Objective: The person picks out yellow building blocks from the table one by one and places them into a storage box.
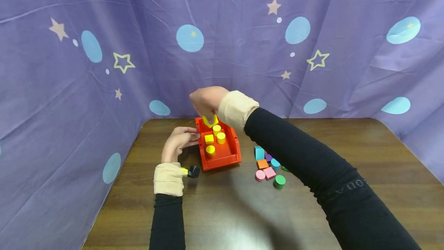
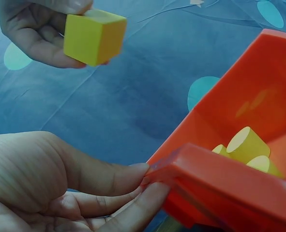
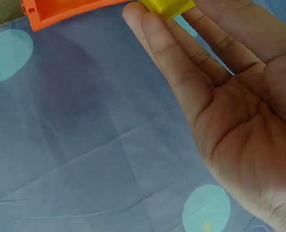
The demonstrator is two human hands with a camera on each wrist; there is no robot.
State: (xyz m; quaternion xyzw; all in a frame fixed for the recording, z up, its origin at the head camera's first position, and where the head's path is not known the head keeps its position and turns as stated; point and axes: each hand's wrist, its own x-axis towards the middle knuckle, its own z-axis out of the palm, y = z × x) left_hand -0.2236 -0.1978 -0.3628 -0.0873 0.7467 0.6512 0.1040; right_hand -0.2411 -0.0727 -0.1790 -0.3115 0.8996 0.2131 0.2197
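Observation:
A red box stands tilted near the table's back edge. Pinched between thumb and fingers of my left hand is the left rim of that box. Over its far end my right hand reaches in from the right, holding a yellow cube between thumb and fingers. In the right wrist view, the fingertips sit at the cube, beyond the red rim. Inside the box lie several yellow blocks, among them a cylinder near the front and a square block behind it.
Right of the box lies a loose group of blocks: a blue block, an orange block, a pink cylinder and a green cylinder among them. My right forearm spans above them. A purple patterned curtain hangs behind the table.

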